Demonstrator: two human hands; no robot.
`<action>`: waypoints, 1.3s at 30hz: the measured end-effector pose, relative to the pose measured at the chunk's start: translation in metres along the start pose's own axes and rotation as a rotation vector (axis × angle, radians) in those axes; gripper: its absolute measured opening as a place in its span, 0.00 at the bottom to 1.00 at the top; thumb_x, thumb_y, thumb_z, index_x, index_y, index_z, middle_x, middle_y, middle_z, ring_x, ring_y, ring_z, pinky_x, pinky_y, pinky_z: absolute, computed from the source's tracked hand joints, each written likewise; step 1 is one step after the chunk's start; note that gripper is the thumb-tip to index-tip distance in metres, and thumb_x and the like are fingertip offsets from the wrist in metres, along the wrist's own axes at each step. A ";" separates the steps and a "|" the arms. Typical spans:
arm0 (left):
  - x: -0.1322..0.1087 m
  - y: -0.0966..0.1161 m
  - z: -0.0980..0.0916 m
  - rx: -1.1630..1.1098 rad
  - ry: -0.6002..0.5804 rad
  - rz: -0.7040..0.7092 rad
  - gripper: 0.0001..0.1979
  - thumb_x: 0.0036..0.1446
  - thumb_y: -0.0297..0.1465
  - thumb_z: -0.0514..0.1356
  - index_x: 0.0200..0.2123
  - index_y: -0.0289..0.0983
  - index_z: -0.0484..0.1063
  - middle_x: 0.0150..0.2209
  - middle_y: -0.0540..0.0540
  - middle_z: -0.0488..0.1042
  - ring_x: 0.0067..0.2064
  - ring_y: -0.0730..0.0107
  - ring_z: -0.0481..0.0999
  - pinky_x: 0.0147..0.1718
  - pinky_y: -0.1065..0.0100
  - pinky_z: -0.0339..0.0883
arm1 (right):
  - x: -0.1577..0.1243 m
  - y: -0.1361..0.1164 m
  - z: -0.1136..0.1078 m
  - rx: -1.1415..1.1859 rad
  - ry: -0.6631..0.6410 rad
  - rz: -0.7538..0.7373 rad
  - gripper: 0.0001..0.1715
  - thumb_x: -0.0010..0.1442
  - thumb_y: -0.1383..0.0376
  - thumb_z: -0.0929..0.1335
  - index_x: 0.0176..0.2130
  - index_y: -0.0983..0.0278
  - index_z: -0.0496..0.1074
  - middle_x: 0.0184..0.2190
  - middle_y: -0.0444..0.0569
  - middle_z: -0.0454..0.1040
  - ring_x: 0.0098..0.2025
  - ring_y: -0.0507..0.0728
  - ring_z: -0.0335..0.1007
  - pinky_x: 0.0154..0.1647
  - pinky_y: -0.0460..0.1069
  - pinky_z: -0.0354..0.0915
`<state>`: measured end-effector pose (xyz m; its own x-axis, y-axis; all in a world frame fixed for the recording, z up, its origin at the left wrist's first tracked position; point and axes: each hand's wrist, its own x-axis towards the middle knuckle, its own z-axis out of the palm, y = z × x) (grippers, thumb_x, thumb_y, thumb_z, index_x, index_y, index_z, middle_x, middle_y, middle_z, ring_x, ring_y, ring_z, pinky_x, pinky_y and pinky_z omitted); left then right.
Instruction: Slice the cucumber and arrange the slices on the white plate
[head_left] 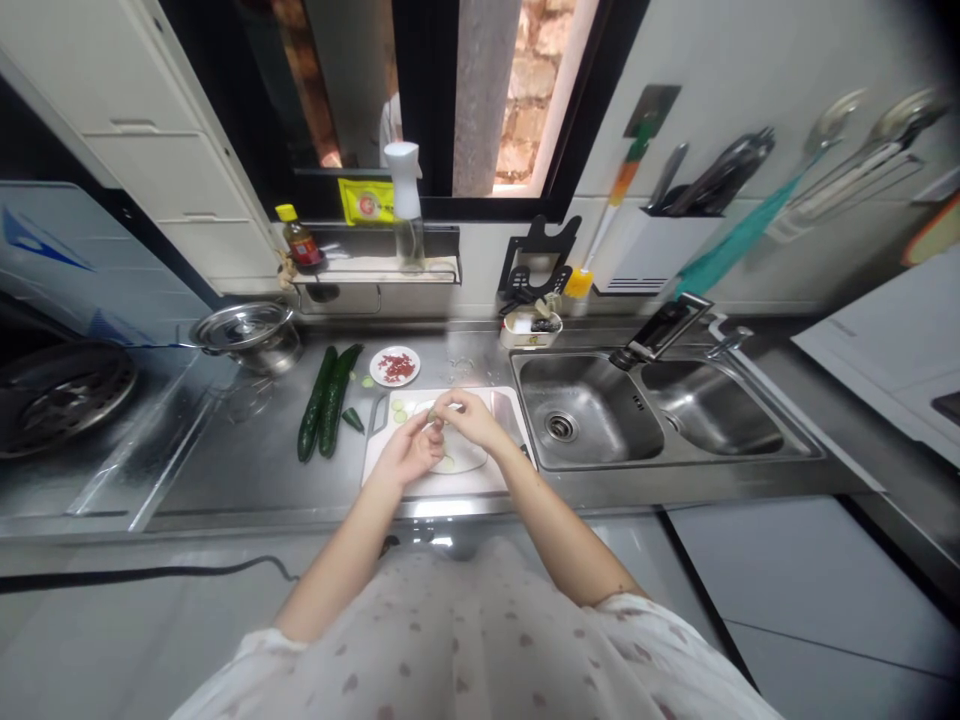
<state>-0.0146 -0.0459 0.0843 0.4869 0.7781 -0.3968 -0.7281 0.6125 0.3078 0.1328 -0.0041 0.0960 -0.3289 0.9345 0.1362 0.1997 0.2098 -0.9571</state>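
My left hand point(411, 450) and my right hand point(469, 418) meet above a white plate point(469, 462) on a white cutting board point(382, 468). Their fingertips close together on a small, pale green piece that looks like a cucumber slice point(432, 412), mostly covered by the fingers. The left hand's other fingers are loosely curled. Several cucumber slices point(399, 412) lie on the board's left side. What looks like a knife point(516, 425) rests along the board's right edge. Two whole cucumbers point(328, 400) and a cut cucumber end point(352, 419) lie left of the board.
Behind the board stands a small plate of chopped red pieces point(396, 366). A steel pot point(251, 335) and a dark pan point(64, 395) are at the left. The double sink point(592, 460) adjoins the board's right side. A small container point(531, 330) sits by the wall.
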 end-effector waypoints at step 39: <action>0.017 -0.005 -0.023 1.039 0.366 0.716 0.11 0.41 0.25 0.67 0.32 0.38 0.75 0.29 0.51 0.72 0.30 0.73 0.67 0.31 0.74 0.59 | -0.005 0.037 -0.004 -0.262 0.018 0.129 0.07 0.53 0.67 0.66 0.28 0.65 0.74 0.28 0.45 0.75 0.34 0.52 0.69 0.38 0.46 0.63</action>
<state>-0.0137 -0.0393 0.0562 -0.1271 0.9915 -0.0281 0.0197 0.0309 0.9993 0.1451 0.0004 0.0610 -0.2697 0.9627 0.0240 0.4716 0.1537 -0.8683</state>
